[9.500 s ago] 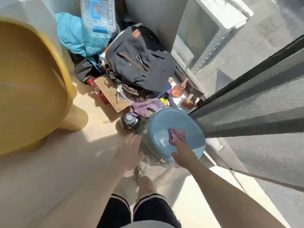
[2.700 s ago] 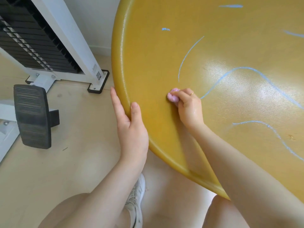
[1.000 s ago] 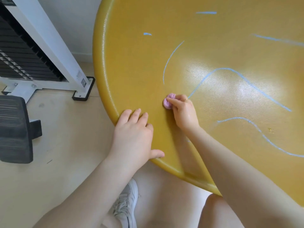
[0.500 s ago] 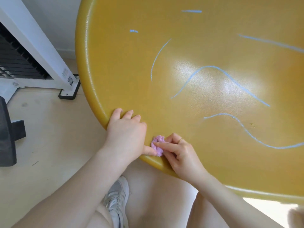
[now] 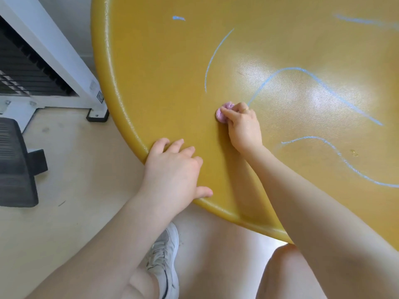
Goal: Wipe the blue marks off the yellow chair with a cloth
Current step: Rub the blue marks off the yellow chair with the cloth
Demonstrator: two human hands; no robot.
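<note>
Several blue marks (image 5: 319, 87) cross the yellow chair (image 5: 269, 50), all unwiped. The nearest, a long wavy line, starts just beyond the right hand (image 5: 243, 125) and runs away to the right; a thinner arc lies just ahead. That hand pinches a balled pink cloth (image 5: 223, 114) against the seat. The left hand (image 5: 172, 169) rests fingers-spread on the near rim, steadying, farther off.
</note>
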